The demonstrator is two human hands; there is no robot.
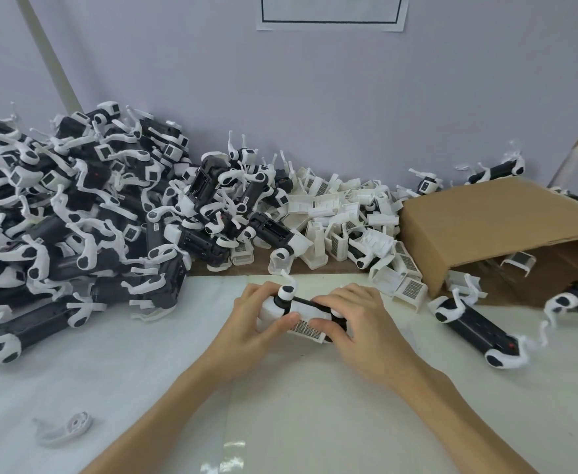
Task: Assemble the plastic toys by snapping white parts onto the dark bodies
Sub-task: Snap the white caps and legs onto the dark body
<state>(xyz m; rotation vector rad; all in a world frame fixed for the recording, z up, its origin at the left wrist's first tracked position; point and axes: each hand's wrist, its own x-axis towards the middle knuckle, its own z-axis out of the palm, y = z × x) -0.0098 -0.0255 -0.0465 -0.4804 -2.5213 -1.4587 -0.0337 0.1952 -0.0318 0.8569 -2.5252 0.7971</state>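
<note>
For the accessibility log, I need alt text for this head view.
Both hands, the left hand and right hand, hold a toy body over a white table, pressing a white grille part onto it. A pile of toys lies left, loose white parts behind, a tipped cardboard box right.

Both bare forearms reach in from the lower edge and converge at the middle. The left hand [251, 319] is palm-down, its fingers [258, 289] curled over the far side of the toy [306, 311] and its thumb pressed along the near side. The right hand [356, 319] mirrors it, fingers bent over the top and thumb tucked against the near edge. The thumb tips nearly meet.
</note>
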